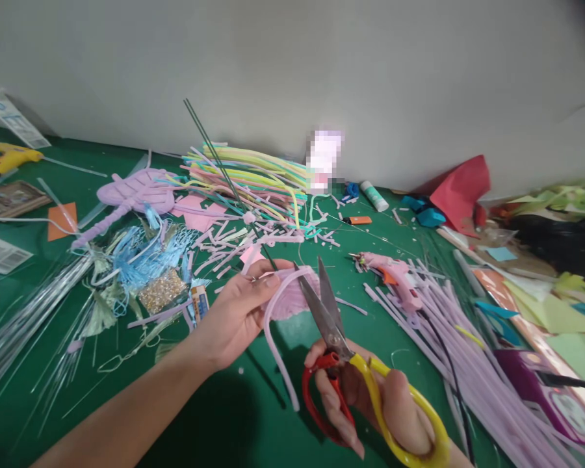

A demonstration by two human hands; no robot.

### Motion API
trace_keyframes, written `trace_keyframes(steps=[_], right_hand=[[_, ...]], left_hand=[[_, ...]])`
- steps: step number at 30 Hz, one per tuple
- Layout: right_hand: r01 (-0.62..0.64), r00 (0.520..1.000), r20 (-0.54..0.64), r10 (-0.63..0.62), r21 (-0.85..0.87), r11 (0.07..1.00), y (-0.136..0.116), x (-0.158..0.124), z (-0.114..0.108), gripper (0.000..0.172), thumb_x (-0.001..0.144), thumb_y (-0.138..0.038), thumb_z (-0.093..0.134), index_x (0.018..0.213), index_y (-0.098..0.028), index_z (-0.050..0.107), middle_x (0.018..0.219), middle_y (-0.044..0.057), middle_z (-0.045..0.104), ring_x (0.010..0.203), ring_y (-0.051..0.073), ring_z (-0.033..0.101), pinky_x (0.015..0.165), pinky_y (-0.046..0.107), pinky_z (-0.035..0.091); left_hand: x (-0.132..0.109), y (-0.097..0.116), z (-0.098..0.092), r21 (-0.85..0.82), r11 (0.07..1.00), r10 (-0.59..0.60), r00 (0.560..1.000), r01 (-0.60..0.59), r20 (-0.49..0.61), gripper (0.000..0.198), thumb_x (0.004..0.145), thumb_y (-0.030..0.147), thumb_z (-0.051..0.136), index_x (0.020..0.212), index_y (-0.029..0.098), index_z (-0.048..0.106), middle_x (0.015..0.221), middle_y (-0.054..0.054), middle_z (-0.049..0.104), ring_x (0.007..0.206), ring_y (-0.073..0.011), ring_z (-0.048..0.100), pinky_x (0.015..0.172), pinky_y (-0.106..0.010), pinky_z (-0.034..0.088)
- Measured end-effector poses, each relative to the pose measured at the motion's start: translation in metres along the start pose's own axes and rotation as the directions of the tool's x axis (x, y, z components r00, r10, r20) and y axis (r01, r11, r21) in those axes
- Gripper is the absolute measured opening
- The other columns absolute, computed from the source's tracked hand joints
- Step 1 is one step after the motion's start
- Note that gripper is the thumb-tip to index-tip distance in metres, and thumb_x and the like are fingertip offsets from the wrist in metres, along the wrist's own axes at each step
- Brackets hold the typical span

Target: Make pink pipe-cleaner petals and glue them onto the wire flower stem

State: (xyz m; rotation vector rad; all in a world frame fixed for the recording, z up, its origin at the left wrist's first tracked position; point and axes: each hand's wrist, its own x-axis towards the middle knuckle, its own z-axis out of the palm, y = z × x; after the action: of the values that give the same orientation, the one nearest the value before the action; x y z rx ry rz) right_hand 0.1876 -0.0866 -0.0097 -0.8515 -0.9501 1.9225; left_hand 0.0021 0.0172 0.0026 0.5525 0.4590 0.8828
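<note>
left grip (234, 312) pinches a ribbed, seemingly fuzzy lilac piece (292, 300); right grip (358, 393) clasps splayed metal scissors (336, 341).

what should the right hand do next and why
Probably line the scissors up with the curved lilac pipe cleaner before closing them: the left hand holds the lilac piece, and the right hand holds the blades open at the pipe cleaner's upper part, but whether it sits between them is unclear.

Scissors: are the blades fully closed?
No, the scissors in the right hand stand open in a V.
</note>
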Motion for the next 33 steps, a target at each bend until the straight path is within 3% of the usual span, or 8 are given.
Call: trace_keyframes(steps=[5,9,13,18,23,30,33], right_hand=[[0.073,0.997,0.007,-0.074,0.027,0.997,0.0,0.004,-0.001,0.049,0.089,-0.063,0.049,0.105,-0.018,0.057,0.066,-0.003,0.049,0.038,0.003,0.038,0.037,0.017,0.037],[0.069,0.998,-0.013,-0.069,-0.004,0.998,-0.002,0.006,0.0,0.047,0.09,-0.061,0.05,0.104,-0.016,0.056,0.062,-0.004,0.049,0.036,0.003,0.039,0.037,0.016,0.035],[0.06,0.998,0.009,-0.061,0.029,0.998,-0.001,0.006,0.001,0.047,0.09,-0.06,0.049,0.104,-0.015,0.056,0.062,-0.004,0.05,0.035,0.003,0.038,0.037,0.016,0.034],[0.009,1.0,0.021,-0.012,0.13,0.991,0.003,0.006,0.006,0.049,0.091,-0.061,0.048,0.106,-0.015,0.057,0.061,-0.004,0.051,0.034,0.004,0.04,0.036,0.016,0.036],[0.009,0.999,0.031,-0.016,0.215,0.977,0.003,0.006,0.011,0.045,0.092,-0.058,0.048,0.105,-0.016,0.057,0.065,-0.003,0.053,0.036,0.003,0.043,0.037,0.015,0.037],[0.034,0.999,-0.015,-0.033,0.065,0.997,0.003,0.005,0.007,0.052,0.091,-0.064,0.044,0.106,-0.016,0.057,0.064,-0.003,0.053,0.037,0.004,0.042,0.039,0.016,0.037],[0.035,0.999,-0.018,-0.034,0.085,0.996,0.004,0.005,0.006,0.049,0.093,-0.061,0.042,0.105,-0.016,0.056,0.062,-0.003,0.053,0.036,0.004,0.044,0.04,0.017,0.038]], left_hand=[[0.0,-0.001,0.001,0.015,1.0,-0.025,1.0,0.025,-0.018,0.013,0.084,0.019,0.071,0.097,0.02,0.073,0.093,0.0,0.074,0.074,-0.0082,0.069,0.071,-0.015,0.056],[0.0,0.001,0.003,0.028,0.999,-0.02,0.998,0.022,-0.056,0.013,0.079,0.02,0.077,0.091,0.019,0.074,0.092,0.0,0.073,0.074,-0.0081,0.068,0.071,-0.014,0.055],[-0.001,0.001,0.006,0.06,0.998,-0.003,0.997,0.008,-0.077,0.026,0.078,0.04,0.076,0.091,0.017,0.073,0.087,-0.002,0.071,0.077,-0.0119,0.067,0.072,-0.018,0.055],[-0.001,-0.002,0.007,0.075,0.997,0.008,0.994,0.0,-0.111,0.014,0.075,0.021,0.08,0.085,0.019,0.071,0.081,0.002,0.068,0.072,-0.0083,0.065,0.069,-0.016,0.053],[0.0,-0.001,0.007,0.101,0.995,0.008,0.99,0.007,-0.144,0.015,0.07,0.018,0.083,0.079,0.017,0.071,0.074,0.003,0.066,0.067,-0.0067,0.063,0.065,-0.014,0.053],[0.0,0.002,0.008,0.146,0.989,0.007,0.994,0.009,-0.109,0.011,0.071,0.015,0.082,0.075,0.016,0.071,0.07,0.004,0.066,0.065,-0.0061,0.063,0.062,-0.012,0.052],[0.0,0.001,0.007,0.17,0.985,0.0,0.995,0.017,-0.095,0.01,0.072,0.015,0.081,0.077,0.017,0.072,0.071,0.003,0.067,0.065,-0.0062,0.063,0.062,-0.012,0.052]])
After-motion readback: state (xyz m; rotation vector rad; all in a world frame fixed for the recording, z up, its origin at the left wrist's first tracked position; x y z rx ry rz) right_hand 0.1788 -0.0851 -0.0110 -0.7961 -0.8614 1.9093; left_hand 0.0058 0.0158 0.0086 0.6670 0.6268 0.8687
